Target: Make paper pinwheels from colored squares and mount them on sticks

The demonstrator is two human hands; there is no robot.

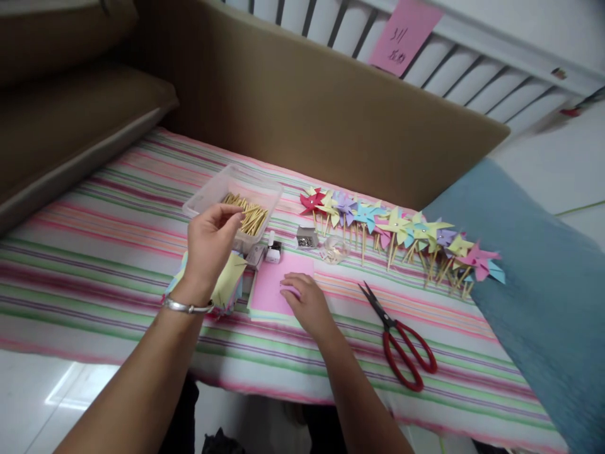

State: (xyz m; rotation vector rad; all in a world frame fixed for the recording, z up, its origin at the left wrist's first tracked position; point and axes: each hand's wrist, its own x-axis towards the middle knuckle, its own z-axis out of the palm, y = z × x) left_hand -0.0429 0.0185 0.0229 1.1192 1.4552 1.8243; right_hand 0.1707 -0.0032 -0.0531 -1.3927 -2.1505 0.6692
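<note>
Hovering by the clear box (222,184) of sticks (249,215), our left hand (208,247) pinches its fingertips, perhaps on one stick; our right hand (308,304) lies loosely flat, gripping nothing, on pink paper (268,291).

Striped cloth (94,265) looks soft & matt. Box (208,195) is clear smooth plastic w/ thin wood sticks (250,217); pink sheet (271,293) & pinwheels (397,227) are matt paper. Scissors (390,326): shiny red plastic handles, dark metal blades; bangle (186,307) is shiny metal.

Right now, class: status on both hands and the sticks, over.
Left hand pinching at sticks in tub, grip unclear. Right hand pressing pink paper. Scissors apart, on right.
</note>
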